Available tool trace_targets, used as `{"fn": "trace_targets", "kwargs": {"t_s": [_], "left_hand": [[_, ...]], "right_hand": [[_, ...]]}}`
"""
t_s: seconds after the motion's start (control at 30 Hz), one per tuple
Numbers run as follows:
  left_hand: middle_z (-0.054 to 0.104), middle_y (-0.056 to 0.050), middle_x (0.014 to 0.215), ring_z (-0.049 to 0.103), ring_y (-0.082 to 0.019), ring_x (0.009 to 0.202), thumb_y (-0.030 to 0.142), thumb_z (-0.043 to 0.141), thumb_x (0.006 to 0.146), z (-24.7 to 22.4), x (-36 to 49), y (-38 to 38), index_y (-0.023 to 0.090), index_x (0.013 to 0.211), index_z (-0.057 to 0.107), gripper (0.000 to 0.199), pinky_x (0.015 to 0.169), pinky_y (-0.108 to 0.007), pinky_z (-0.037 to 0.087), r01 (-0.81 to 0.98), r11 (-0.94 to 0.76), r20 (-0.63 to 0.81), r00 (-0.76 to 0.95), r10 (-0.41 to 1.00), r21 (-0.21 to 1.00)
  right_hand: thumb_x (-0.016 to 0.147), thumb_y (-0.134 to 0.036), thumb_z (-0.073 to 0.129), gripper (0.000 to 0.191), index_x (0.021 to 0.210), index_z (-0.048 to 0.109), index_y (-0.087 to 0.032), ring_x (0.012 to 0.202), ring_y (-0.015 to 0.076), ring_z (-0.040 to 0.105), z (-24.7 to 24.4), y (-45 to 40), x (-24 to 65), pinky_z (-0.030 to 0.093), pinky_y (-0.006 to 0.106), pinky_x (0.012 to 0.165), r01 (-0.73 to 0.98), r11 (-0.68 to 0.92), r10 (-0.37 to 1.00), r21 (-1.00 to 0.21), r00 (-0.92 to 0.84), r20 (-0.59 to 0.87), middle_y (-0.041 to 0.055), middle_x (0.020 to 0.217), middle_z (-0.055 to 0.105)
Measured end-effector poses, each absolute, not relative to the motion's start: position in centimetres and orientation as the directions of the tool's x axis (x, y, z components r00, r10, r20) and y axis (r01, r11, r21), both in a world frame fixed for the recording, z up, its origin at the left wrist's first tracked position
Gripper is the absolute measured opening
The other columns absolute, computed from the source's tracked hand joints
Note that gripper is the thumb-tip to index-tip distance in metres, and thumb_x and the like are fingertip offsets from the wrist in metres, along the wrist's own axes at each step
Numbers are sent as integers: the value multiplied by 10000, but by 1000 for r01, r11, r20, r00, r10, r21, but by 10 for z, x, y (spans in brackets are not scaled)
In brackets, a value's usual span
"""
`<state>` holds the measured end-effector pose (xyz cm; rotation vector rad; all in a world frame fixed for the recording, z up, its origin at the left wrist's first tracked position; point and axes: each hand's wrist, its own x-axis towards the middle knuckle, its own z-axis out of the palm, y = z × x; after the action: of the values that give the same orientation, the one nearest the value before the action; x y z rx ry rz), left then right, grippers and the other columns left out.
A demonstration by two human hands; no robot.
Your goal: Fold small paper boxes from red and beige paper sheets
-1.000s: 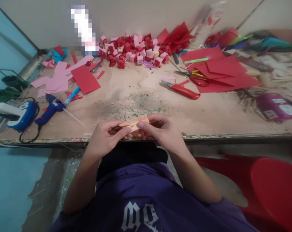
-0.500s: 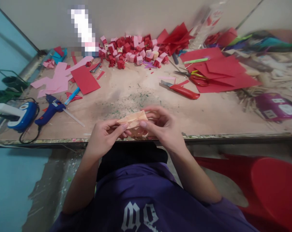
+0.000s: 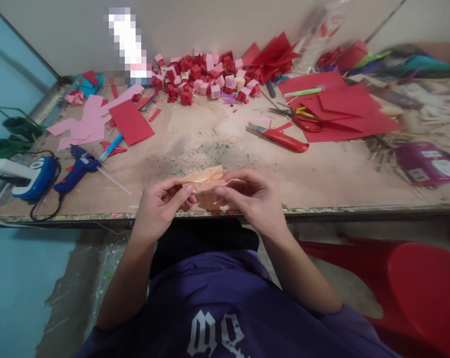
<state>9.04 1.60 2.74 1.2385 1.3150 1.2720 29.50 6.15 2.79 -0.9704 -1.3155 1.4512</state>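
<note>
Between my two hands is a small piece of pale orange folded paper (image 3: 204,180), held just above the front edge of the table. My left hand (image 3: 163,204) pinches its left end, thumb in front and fingers behind. The right end is pinched by my right hand (image 3: 252,196), its thumb along the lower edge and its fingers curled behind. The paper's upper flap stands a little apart from the lower strip. Beyond it, small green scraps (image 3: 217,151) are scattered over the wooden tabletop (image 3: 195,129).
A blue glue gun (image 3: 77,171) and a power adapter (image 3: 36,179) sit at left, near pink paper (image 3: 88,122) and a red card (image 3: 131,123). Many folded red and pink pieces (image 3: 210,77) line the back. At right lie a red-handled cutter (image 3: 284,140), scissors (image 3: 303,118) and red sheets (image 3: 351,112).
The folded paper has tilted, and its upper flap has lifted away from the lower strip. My right fingers have drawn lower and closer behind the paper. Both hands keep hold of it.
</note>
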Motion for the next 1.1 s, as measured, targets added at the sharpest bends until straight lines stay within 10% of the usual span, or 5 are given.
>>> {"fn": "trace_targets", "kwargs": {"t_s": [0.3,0.5,1.1], "left_hand": [[781,21,765,769,-153,667,348,830,882,24,92,17,242,987,530,336,625,-231,640,-100,-82,65,-164,984,992],[775,6,734,779,-154,647,374,845,869,23,91,17,209,873,603,293,606,-213,635,-71,-90,75,-186,980,993],[788,-7,747,755,-154,699,310,860,796,24,92,18,198,809,777,140,682,-236,621,110,-145,170,-262,950,983]], "right_hand": [[700,-394,968,270,766,778,-214,646,124,688,30,61,294,551,217,475,-131,23,972,-991,-230,53,42,973,791],[707,-416,963,296,823,785,-210,511,137,673,30,61,293,513,206,430,-106,-85,959,-991,-278,-53,-18,600,700],[748,-374,938,218,773,807,-202,584,112,649,34,62,294,494,205,451,-115,-6,938,-993,-346,35,23,795,746]]}}
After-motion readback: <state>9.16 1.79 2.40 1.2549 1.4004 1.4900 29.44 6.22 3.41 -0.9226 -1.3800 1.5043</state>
